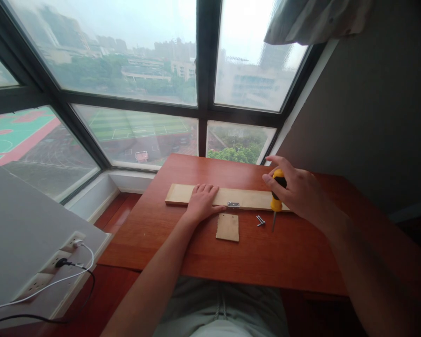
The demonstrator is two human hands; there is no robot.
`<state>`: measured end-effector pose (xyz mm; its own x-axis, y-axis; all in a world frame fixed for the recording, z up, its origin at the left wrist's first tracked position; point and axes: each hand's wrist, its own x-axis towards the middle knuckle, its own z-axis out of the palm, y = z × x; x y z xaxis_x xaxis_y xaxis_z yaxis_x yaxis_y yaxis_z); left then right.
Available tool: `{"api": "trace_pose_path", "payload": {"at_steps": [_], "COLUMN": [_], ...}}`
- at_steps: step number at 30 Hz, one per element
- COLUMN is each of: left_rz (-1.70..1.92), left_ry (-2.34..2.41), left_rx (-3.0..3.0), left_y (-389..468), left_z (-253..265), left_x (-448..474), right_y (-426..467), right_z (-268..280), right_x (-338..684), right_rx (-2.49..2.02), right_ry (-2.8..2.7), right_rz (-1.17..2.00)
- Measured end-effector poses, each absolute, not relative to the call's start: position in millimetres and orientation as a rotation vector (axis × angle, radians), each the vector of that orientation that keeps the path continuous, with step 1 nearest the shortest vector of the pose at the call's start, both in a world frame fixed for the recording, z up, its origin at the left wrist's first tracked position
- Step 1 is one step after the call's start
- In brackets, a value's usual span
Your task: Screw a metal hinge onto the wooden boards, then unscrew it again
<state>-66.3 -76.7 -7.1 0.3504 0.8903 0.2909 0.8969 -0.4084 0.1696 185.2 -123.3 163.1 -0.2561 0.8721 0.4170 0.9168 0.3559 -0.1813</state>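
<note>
A long pale wooden board (252, 196) lies across the reddish-brown table. My left hand (203, 202) rests flat on it, left of its middle, fingers stretched out. Beside the thumb, a small metal hinge (233, 205) sits at the board's near edge. My right hand (291, 187) holds a yellow and black screwdriver (277, 199) by its handle, with the shaft pointing down near the tabletop. Closer to me lies a small thin wooden piece (228, 228) with two dark holes along its far edge. Several screws (260, 221) lie between that piece and the screwdriver.
The table (154, 238) reaches to large windows (133, 131) at the back. A dark wall (365, 117) rises on the right. Wall sockets (58, 262) with a white cable (63, 280) and a black cable are at lower left. My lap is below the table's front edge.
</note>
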Motion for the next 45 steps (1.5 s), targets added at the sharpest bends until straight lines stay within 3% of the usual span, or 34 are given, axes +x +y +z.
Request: {"api": "trace_pose_path", "payload": {"at_steps": [10,33,45], "left_rz": [-0.533,-0.527,-0.545], "left_ry": [-1.677,-1.714,-1.709], "left_rx": [-2.565,-2.573,-2.521], "left_y": [-77,-78,-79], "left_z": [-7,-4,-6], "left_x": [-67,-65,-61], "right_y": [-87,-78,-81], "right_z": [148,129,137], "right_x": [155,144,139], "right_rx": [-1.178,-1.148,-1.05], "right_ry": [-1.967,-1.9,-2.123], "right_rz": [-0.029,-0.002,0.019]}}
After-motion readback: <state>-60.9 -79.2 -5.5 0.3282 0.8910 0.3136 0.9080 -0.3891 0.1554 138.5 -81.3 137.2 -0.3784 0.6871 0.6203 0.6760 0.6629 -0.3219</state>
